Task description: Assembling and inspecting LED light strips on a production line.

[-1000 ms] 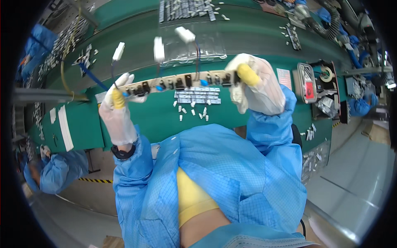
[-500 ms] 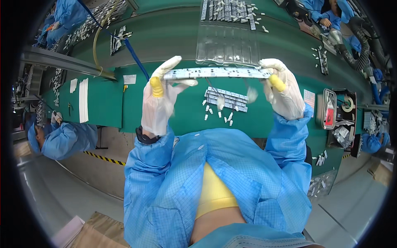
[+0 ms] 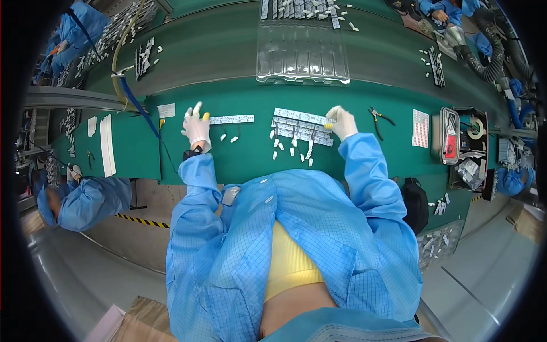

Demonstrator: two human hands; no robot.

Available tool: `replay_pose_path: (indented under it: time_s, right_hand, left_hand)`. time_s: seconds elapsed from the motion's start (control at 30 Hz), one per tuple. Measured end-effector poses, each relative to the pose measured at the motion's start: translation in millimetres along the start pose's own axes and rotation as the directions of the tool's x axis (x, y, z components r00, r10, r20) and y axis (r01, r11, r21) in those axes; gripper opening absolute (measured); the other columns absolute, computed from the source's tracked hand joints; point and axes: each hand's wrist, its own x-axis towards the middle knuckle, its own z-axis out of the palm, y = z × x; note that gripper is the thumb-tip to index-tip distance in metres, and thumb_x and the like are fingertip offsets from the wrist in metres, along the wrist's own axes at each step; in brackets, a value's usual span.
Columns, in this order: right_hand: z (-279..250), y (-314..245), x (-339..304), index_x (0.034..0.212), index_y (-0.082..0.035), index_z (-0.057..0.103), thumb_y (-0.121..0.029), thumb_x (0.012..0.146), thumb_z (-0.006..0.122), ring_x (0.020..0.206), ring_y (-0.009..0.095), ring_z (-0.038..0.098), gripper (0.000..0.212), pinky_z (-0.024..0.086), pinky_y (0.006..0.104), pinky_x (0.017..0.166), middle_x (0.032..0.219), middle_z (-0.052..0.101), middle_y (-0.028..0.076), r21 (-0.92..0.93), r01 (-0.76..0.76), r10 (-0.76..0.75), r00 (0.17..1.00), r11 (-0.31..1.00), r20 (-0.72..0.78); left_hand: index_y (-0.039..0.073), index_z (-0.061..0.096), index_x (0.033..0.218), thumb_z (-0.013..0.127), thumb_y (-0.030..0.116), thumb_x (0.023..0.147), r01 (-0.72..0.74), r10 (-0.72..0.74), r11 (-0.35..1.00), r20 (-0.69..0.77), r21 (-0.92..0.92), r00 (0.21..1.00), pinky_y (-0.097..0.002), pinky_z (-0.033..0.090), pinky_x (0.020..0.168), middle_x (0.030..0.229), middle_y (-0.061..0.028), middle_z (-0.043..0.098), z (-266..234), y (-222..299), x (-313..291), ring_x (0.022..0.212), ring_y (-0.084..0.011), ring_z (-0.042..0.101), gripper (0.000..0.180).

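Note:
A narrow white circuit board strip with dark components lies on the green mat, its wires ending in white connectors. My gloved left hand is at its left end, fingers spread, with yellow tape on one of them. To the right is a stack of similar circuit board strips, with white connectors hanging on wires toward me. My gloved right hand has its fingers closed at the right end of the topmost strip; the exact fingertip contact is partly hidden.
Beyond the mat stands a clear plastic tray with more strips behind it. Black-handled pliers and a printed label sheet lie at right, near a metal box. A blue cord hangs at left. Co-workers sit around.
The strip held up between both hands is now down on the mat at left. My left hand has opened and moved left; my right hand has moved down to the stack. The pliers have come into sight.

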Motion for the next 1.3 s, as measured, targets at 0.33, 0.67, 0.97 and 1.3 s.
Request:
replay_pose_path:
  time_s: [0.33, 0.67, 0.97, 1.3]
  right_hand:
    - [-152.2, -191.6, -85.5, 0.105, 0.003, 0.049, -0.019, 0.079, 0.071, 0.066, 0.018, 0.061, 0.041, 0.050, 0.0259, 0.057, 0.085, 0.062, 0.017, 0.482, 0.469, -0.511, 0.858, 0.740, -0.051]
    - [-166.6, -214.3, -111.6, 0.118, 0.004, 0.045, -0.027, 0.076, 0.076, 0.048, 0.009, 0.055, 0.060, 0.040, 0.0174, 0.042, 0.073, 0.059, 0.007, 0.753, 0.281, -0.392, 0.919, 0.595, -0.034]
    - [-164.8, -221.4, -115.2, 0.119, 0.004, 0.046, -0.023, 0.087, 0.064, 0.045, 0.011, 0.055, 0.045, 0.040, 0.0180, 0.043, 0.073, 0.061, 0.009, 0.791, 0.262, -0.341, 0.937, 0.553, -0.072]
    - [-161.4, -236.0, -120.4, 0.114, 0.006, 0.048, -0.017, 0.086, 0.064, 0.041, 0.009, 0.049, 0.040, 0.036, 0.0181, 0.041, 0.078, 0.061, 0.012, 0.728, 0.321, -0.380, 0.921, 0.606, -0.090]
  left_hand:
    - [-0.008, 0.047, 0.123, 0.054, 0.051, 0.089, 0.248, 0.612, -0.103, 0.135, -0.963, 0.779, -0.0376, 0.043, 0.097, 0.102, -0.0182, 0.066, -259.0, 130.1, -48.8, 0.111, -0.0267, 0.056, 0.069]
    - [0.003, 0.066, 0.103, 0.077, 0.017, 0.068, -0.493, 0.610, 0.114, -0.331, -0.862, 0.720, -0.0411, 0.048, 0.092, 0.082, -0.0085, 0.069, -280.9, 118.4, -51.0, 0.082, -0.0236, 0.067, 0.039]
    - [0.003, 0.066, 0.104, 0.075, 0.012, 0.069, -0.506, 0.560, 0.098, -0.373, -0.857, 0.740, -0.0446, 0.047, 0.094, 0.082, -0.0093, 0.069, -281.3, 114.5, -48.6, 0.081, -0.0220, 0.067, 0.037]
    - [-0.003, 0.061, 0.107, 0.061, 0.015, 0.086, -0.569, 0.625, 0.207, -0.340, -0.796, 0.703, -0.0410, 0.046, 0.092, 0.091, -0.0178, 0.067, -276.5, 104.0, -42.3, 0.085, -0.0212, 0.065, 0.028]
